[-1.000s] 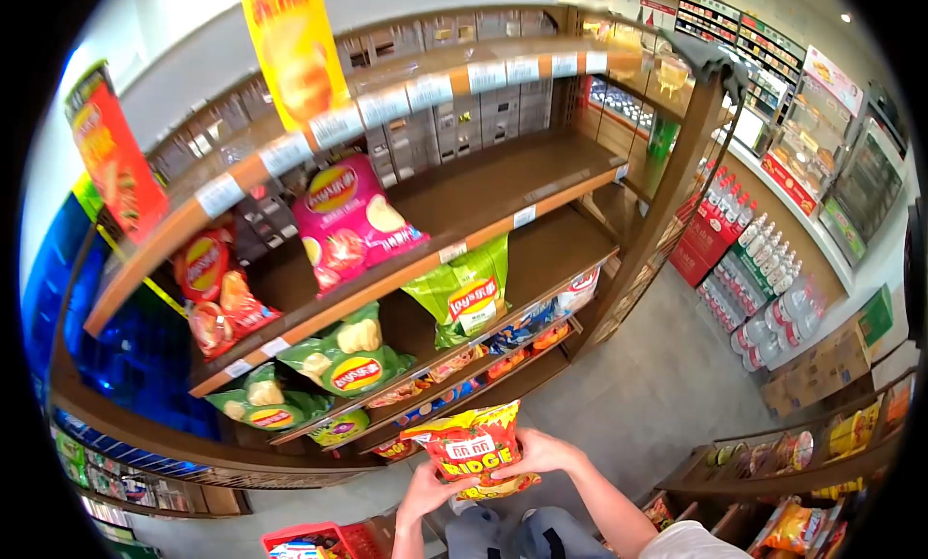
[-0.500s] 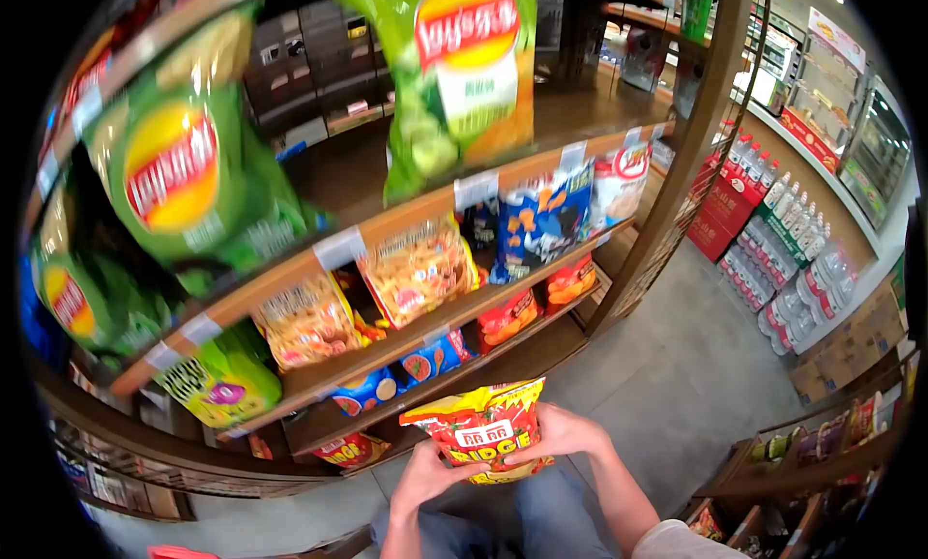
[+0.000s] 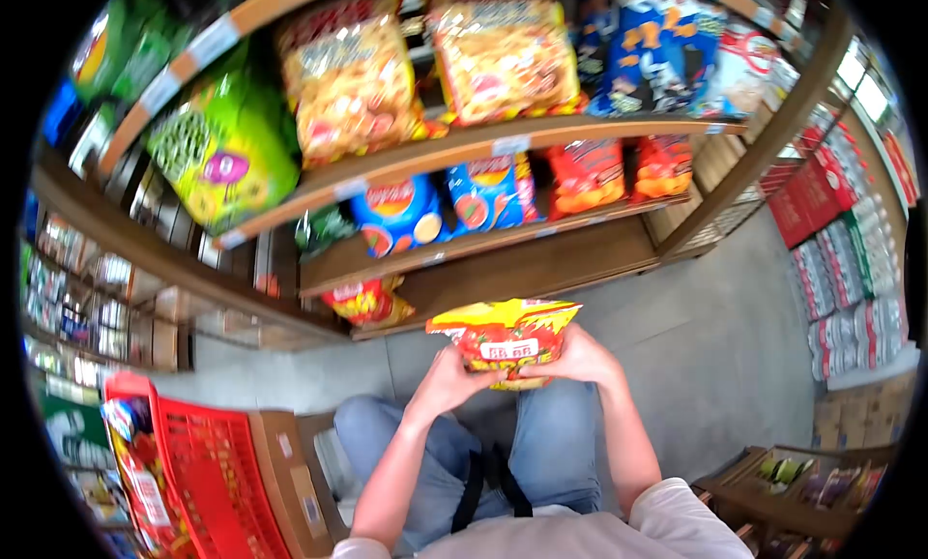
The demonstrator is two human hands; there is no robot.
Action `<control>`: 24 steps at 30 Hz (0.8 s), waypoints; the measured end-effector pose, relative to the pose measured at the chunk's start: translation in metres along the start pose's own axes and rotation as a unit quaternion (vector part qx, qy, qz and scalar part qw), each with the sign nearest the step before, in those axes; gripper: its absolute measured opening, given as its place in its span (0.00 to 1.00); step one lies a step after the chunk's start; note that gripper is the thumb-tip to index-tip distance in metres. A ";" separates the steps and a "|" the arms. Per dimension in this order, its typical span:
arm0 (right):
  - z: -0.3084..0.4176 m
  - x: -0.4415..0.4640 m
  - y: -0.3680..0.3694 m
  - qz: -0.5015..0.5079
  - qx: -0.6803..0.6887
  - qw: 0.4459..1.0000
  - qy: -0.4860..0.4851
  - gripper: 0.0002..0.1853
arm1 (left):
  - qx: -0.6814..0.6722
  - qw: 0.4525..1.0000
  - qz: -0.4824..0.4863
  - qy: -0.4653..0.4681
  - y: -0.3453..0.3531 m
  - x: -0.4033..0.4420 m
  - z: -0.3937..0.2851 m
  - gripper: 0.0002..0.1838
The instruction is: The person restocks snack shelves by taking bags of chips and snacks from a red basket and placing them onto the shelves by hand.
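At the far left a red plastic basket (image 3: 217, 482) stands on the floor, with snack packets (image 3: 150, 491) in it, and a brown cardboard box (image 3: 290, 472) sits just beside it. Above, a bright green bag (image 3: 227, 162) leans on a shelf of the wooden rack (image 3: 532, 269); further along, a red-and-yellow packet (image 3: 367, 303) stands at the left end of the bottom shelf, below two blue bags (image 3: 396, 214). The left hand (image 3: 447, 385) pinches the near left side of a red-and-yellow chip bag (image 3: 510, 348), which is held upright over the person's knees, in front of the rack. The right hand (image 3: 578, 358) grips its right side, thumb across the front, the thumbs nearly meeting. Beyond, red bags (image 3: 587, 177) stand on the shelf, and shrink-wrapped bottles (image 3: 855, 269) line the right; the goods on the low stand (image 3: 764, 496) at lower right seem to be small packages, too blurred to name.
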State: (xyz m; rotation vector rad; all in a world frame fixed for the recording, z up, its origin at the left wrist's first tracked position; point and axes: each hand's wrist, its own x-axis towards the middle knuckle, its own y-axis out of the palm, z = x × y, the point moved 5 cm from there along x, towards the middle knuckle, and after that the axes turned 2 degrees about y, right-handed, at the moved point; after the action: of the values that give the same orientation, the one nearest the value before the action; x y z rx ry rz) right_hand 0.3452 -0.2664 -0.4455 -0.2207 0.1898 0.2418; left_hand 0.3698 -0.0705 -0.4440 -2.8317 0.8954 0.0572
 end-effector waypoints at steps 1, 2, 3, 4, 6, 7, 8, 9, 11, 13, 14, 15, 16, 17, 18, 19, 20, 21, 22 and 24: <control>-0.002 0.000 0.006 0.014 0.022 1.000 0.001 0.33 | -0.003 1.000 -0.018 0.001 0.001 -0.004 0.006 0.21; -0.005 -0.001 0.009 0.005 0.029 0.999 0.013 0.31 | -0.004 0.999 -0.034 0.003 0.002 -0.008 0.012 0.21; -0.002 -0.001 0.014 -0.004 0.012 1.000 -0.008 0.32 | 0.023 0.998 -0.044 -0.025 0.001 -0.012 0.019 0.20; 0.002 -0.002 0.016 -0.015 -0.004 0.999 -0.029 0.34 | 0.023 0.998 -0.051 -0.032 0.000 -0.017 0.021 0.20; 0.006 -0.002 0.025 -0.003 0.004 1.000 -0.015 0.35 | 0.022 0.996 -0.067 -0.047 0.001 -0.024 0.023 0.23; 0.006 -0.002 0.028 0.000 0.010 1.000 -0.004 0.36 | -0.022 0.995 -0.087 -0.035 0.001 -0.027 0.022 0.25; -0.001 0.000 0.031 0.008 0.009 1.000 -0.001 0.36 | -0.027 0.994 -0.093 -0.039 0.000 -0.029 0.021 0.25; -0.007 0.004 0.033 -0.002 -0.014 1.000 -0.021 0.37 | -0.045 0.994 -0.100 -0.021 -0.002 -0.031 0.017 0.26; -0.014 0.008 0.037 -0.010 -0.058 0.998 -0.033 0.38 | -0.041 0.993 -0.108 -0.011 -0.008 -0.036 0.011 0.28; -0.022 0.010 0.041 -0.004 -0.042 0.998 -0.053 0.38 | -0.025 0.993 -0.113 -0.019 -0.009 -0.040 0.012 0.28; -0.023 0.011 0.041 -0.004 -0.030 0.997 -0.075 0.38 | -0.008 0.993 -0.114 -0.021 -0.010 -0.041 0.012 0.28; -0.023 0.011 0.042 -0.004 -0.028 0.997 -0.077 0.38 | -0.006 0.993 -0.114 -0.021 -0.010 -0.041 0.010 0.28; -0.023 0.010 0.042 -0.004 -0.029 0.996 -0.080 0.38 | -0.005 0.993 -0.111 -0.027 -0.010 -0.042 0.010 0.28; -0.023 0.009 0.042 -0.004 -0.031 0.996 -0.082 0.38 | -0.005 0.994 -0.106 -0.033 -0.009 -0.042 0.009 0.28; -0.024 0.009 0.041 -0.006 -0.031 0.996 -0.083 0.38 | -0.004 0.994 -0.104 -0.032 -0.008 -0.042 0.009 0.28; -0.024 0.009 0.041 -0.006 -0.036 0.995 -0.095 0.39 | -0.005 0.993 -0.111 -0.030 -0.007 -0.044 0.009 0.27; -0.024 0.009 0.041 -0.005 -0.040 0.993 -0.108 0.39 | -0.005 0.993 -0.118 -0.027 -0.006 -0.044 0.010 0.27; -0.023 0.007 0.041 -0.008 -0.040 0.993 -0.108 0.39 | -0.004 0.993 -0.116 -0.027 -0.005 -0.044 0.011 0.27; -0.020 0.006 0.040 -0.030 -0.074 0.989 -0.124 0.38 | 0.003 0.992 -0.129 -0.014 -0.005 -0.044 0.011 0.26; -0.017 0.008 0.036 -0.053 -0.108 0.983 -0.142 0.37 | 0.010 0.990 -0.142 0.000 -0.010 -0.041 0.012 0.25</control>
State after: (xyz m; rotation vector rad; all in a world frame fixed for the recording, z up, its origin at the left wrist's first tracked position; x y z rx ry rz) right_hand 0.3412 -0.2343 -0.4705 -0.4067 -0.1314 0.1851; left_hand 0.3419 -0.0374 -0.4505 -2.9078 0.4826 0.0113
